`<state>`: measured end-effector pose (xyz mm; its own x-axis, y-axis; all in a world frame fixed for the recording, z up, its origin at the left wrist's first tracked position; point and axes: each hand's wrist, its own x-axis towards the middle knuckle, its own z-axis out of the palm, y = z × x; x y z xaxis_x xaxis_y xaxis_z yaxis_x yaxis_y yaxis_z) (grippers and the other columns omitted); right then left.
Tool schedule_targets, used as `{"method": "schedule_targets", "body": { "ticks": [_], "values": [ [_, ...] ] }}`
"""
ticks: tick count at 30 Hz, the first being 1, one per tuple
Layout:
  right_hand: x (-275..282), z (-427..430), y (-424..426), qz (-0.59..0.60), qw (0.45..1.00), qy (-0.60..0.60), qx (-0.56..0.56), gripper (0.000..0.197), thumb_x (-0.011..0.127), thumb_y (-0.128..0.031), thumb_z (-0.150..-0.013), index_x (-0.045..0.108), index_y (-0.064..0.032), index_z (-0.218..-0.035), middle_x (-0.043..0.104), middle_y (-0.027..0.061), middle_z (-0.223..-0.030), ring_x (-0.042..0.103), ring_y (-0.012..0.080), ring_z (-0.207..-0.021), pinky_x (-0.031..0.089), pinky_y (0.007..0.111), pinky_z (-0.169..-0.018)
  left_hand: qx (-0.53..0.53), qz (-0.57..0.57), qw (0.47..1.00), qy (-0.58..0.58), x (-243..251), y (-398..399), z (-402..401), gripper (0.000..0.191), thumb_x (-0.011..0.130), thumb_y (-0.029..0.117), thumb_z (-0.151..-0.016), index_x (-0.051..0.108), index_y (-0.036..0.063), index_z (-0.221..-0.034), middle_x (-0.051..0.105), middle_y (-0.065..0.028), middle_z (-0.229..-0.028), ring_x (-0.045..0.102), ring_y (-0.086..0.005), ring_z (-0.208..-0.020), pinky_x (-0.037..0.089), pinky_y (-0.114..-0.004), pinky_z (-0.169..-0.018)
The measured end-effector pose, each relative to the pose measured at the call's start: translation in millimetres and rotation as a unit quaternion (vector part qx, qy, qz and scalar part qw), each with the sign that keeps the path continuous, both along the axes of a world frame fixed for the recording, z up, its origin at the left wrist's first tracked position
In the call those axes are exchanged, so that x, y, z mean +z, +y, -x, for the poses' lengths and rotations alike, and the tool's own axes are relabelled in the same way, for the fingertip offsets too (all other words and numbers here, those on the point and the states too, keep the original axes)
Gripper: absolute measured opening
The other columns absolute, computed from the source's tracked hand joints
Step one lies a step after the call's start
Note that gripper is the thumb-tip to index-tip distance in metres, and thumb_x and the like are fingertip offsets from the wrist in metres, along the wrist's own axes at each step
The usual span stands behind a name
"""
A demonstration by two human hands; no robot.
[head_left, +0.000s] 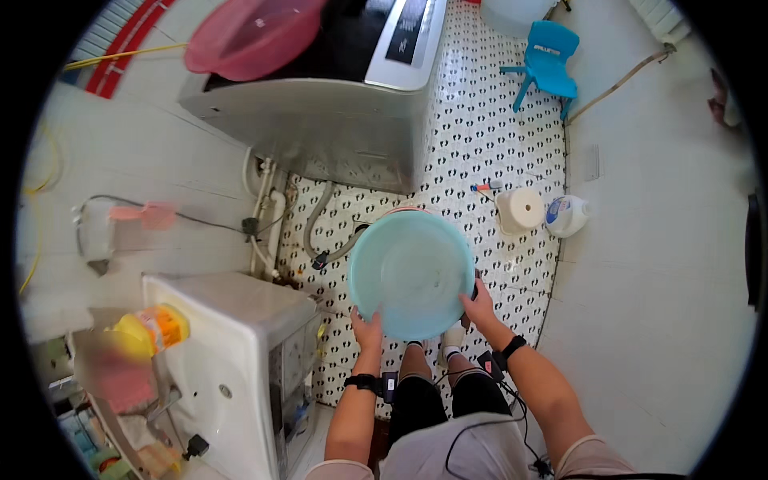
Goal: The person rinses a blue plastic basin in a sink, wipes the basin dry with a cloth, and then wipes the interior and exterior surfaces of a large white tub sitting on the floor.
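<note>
A round pale turquoise plastic basin [411, 270] is held out in front of my legs, over the floor. My left hand [367, 330] grips its near left rim, the thumb laid over the edge. On the right side of the rim, my right hand [478, 301] has hold of it in the same way. The basin's inside looks greyish, and I cannot tell whether it contains water. A thin red-pink rim [410, 209] peeks out past the basin's far edge; the rest of that thing is hidden.
Ahead stands a washing machine [312, 129] with a pink basin [255, 42] on top. A grey drain hose [312, 219] curves over the patterned floor. Left is a white sink [207, 384]. To the right are a cream stool [519, 211], a plastic jug [566, 216] and a blue chair [551, 63].
</note>
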<state>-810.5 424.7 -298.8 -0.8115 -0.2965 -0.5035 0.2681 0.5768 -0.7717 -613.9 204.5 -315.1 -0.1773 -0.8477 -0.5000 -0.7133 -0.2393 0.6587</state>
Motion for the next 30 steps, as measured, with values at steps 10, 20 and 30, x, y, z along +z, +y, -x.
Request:
{"method": "schedule_targets", "body": {
  "ticks": [10,20,30],
  "values": [
    [-213,10,-29,-0.027,0.998,0.038,-0.036,0.053,0.073,-0.015,-0.084,0.055,-0.0047,-0.133,0.068,0.0196,-0.115,0.067,0.032,-0.101,0.052,0.039,-0.09,0.055,-0.166,0.984,0.035,-188,-48,18,0.041,0.063,0.003,-0.094,0.046,0.0031,-0.131,0.063,-0.0141,-0.111,0.068,-0.0244,-0.084,0.059,-0.036,-0.058],
    [-286,15,-72,-0.094,0.976,0.194,-0.015,0.052,0.08,-0.018,-0.078,0.061,-0.0004,-0.124,0.066,0.02,-0.114,0.062,0.0375,-0.105,0.051,0.044,-0.09,-0.003,-0.019,0.999,0.03,-275,-72,32,0.041,0.067,0.007,-0.093,0.048,0.004,-0.129,0.063,-0.0122,-0.099,0.067,-0.0199,-0.077,0.058,-0.033,-0.053],
    [-254,39,-33,-0.187,0.981,0.057,-0.002,0.05,0.079,-0.023,-0.081,0.061,0.0026,-0.119,0.064,0.0249,-0.116,0.06,0.0402,-0.111,0.049,0.046,-0.096,-0.123,-0.01,0.987,-0.1,-291,-82,34,0.053,0.073,0.014,-0.09,0.053,0.0046,-0.138,0.061,-0.0124,-0.106,0.069,-0.0273,-0.085,0.062,-0.038,-0.062]
  ]
}}
